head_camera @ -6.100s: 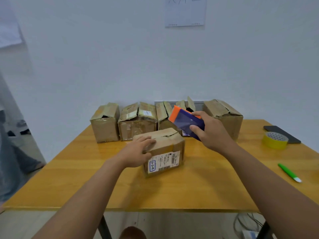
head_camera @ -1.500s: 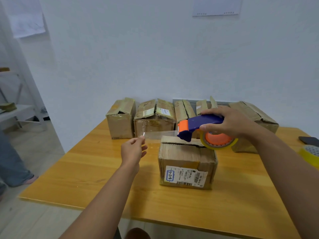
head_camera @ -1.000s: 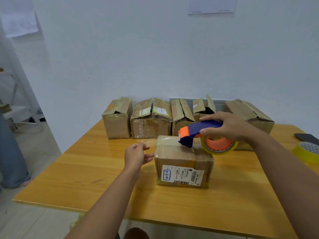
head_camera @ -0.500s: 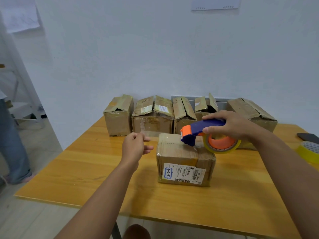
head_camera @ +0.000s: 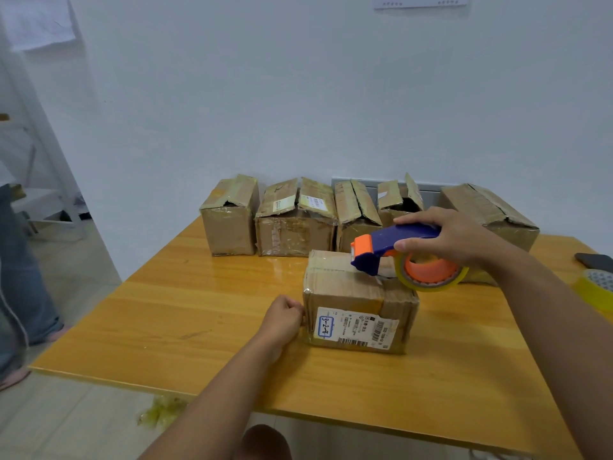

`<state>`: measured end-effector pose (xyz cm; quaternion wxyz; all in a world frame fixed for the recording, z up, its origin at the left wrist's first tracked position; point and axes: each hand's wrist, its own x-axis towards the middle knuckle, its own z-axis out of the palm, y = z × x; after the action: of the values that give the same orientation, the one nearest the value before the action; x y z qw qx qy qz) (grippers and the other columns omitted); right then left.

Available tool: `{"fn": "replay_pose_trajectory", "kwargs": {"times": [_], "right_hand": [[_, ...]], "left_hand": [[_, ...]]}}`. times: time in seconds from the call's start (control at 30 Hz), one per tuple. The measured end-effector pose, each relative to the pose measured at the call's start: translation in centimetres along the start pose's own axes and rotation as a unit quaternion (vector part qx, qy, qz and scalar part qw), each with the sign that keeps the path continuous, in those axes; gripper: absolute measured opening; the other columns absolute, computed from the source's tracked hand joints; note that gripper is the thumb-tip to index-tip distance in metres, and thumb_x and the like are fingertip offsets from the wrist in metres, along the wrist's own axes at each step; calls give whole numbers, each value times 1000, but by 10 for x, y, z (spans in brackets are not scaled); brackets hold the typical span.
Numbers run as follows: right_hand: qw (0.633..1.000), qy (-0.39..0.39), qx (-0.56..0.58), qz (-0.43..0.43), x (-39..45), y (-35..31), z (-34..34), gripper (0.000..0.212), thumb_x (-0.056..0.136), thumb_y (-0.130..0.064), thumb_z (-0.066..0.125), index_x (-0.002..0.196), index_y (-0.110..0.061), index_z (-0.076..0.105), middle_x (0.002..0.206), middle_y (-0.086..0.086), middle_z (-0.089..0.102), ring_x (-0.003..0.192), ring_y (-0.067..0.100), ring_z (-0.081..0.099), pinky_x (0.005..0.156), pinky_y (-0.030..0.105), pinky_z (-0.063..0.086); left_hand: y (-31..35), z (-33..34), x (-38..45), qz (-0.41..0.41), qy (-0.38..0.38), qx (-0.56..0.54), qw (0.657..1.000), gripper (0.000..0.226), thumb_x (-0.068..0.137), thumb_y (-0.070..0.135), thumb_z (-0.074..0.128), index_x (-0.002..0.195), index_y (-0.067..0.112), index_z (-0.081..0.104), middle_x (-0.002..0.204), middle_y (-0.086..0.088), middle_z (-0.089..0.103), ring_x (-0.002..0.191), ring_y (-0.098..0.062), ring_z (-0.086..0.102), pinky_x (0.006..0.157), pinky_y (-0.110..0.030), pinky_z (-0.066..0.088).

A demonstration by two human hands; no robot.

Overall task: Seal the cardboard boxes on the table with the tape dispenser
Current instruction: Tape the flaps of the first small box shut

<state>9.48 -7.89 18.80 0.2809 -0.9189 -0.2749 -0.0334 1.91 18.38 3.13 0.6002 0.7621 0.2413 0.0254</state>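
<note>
A small cardboard box with a white shipping label stands in the middle of the wooden table. My right hand grips the blue and orange tape dispenser, whose nose rests on the box top. Its roll of clear tape hangs over the box's right end. A clear strip runs from the nose across the top to the left edge. My left hand, fingers curled, holds the tape end against the box's left side. Several open-flapped boxes line the wall behind.
A spare yellow tape roll and a dark phone lie at the table's right edge. A person's legs in jeans stand on the left beside the table. Crumpled tape lies on the floor below the front edge.
My left hand has dropped from beside the box's top to its left side, taking the tape end down. The dispenser has settled lower onto the box top.
</note>
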Motion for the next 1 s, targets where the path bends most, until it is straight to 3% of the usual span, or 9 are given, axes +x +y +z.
{"fn": "replay_pose_trajectory", "kwargs": {"times": [0.1, 0.17, 0.27, 0.33, 0.4, 0.5, 0.63, 0.83, 1.0], "right_hand": [[1000, 3, 6, 0, 0, 1, 1, 67, 68, -63, 63, 130, -38, 58, 105, -23, 48, 94, 4, 52, 68, 16, 40], [1000, 0, 3, 1, 1, 1, 1, 66, 69, -63, 63, 130, -38, 57, 106, -19, 50, 94, 4, 52, 69, 17, 40], [1000, 3, 1, -1, 2, 1, 2, 64, 71, -61, 63, 130, -36, 58, 105, -20, 50, 93, 4, 52, 69, 17, 39], [1000, 5, 5, 1, 1, 1, 2, 64, 71, -60, 64, 130, -35, 58, 104, -23, 49, 92, 4, 53, 68, 16, 38], [1000, 4, 9, 3, 1, 1, 2, 64, 70, -60, 64, 129, -36, 58, 104, -24, 48, 92, 4, 53, 67, 16, 38], [1000, 6, 7, 3, 0, 1, 2, 65, 71, -61, 64, 130, -36, 58, 104, -24, 48, 93, 4, 53, 68, 16, 39], [1000, 12, -12, 5, 1, -3, 3, 62, 78, -58, 66, 133, -33, 57, 109, -14, 52, 92, 4, 52, 70, 14, 39], [1000, 26, -2, 1, 1, -7, 9, 65, 83, -56, 62, 141, -31, 47, 116, -11, 52, 101, 11, 52, 72, 14, 39], [999, 25, 26, 0, -3, -2, 7, 47, 85, -51, 65, 124, -31, 50, 113, -8, 55, 94, 10, 58, 72, 21, 48]], "left_hand": [[2, -1, -6, 65, 91, -83, 990, 11, 101, 17, 46, 96, 18, 56, 107, -6, 65, 95, -19, 61, 80, -37, 53], [9, -6, -14, 174, 116, -127, 970, 17, 102, 23, 45, 112, 24, 59, 118, 8, 61, 112, -12, 56, 88, -26, 46], [18, -7, -31, 275, -11, -88, 957, 64, 93, 53, 51, 149, 28, 33, 134, 25, 43, 122, 7, 45, 89, -13, 43], [18, -2, -33, 277, -67, -18, 958, 98, 76, 72, 62, 154, 37, 15, 140, 26, 38, 127, 5, 43, 97, -25, 49], [13, 2, -30, 289, -48, 63, 954, 109, 67, 82, 62, 154, 42, 10, 154, 16, 31, 137, -7, 37, 105, -40, 47], [13, -1, -25, 304, -34, 97, 947, 106, 67, 83, 58, 154, 38, 19, 160, 6, 25, 143, -14, 31, 108, -45, 43], [21, -9, -20, 299, -51, 119, 946, 97, 74, 66, 61, 155, 30, 21, 160, -1, 26, 142, -18, 33, 107, -44, 43], [28, -16, -13, 290, -62, 121, 947, 81, 89, 38, 68, 154, 30, 22, 140, 10, 43, 122, -13, 51, 94, -36, 53], [29, -17, -13, 279, -71, 112, 951, 82, 88, 35, 69, 155, 31, 21, 142, 7, 43, 122, -14, 52, 93, -37, 54]]}}
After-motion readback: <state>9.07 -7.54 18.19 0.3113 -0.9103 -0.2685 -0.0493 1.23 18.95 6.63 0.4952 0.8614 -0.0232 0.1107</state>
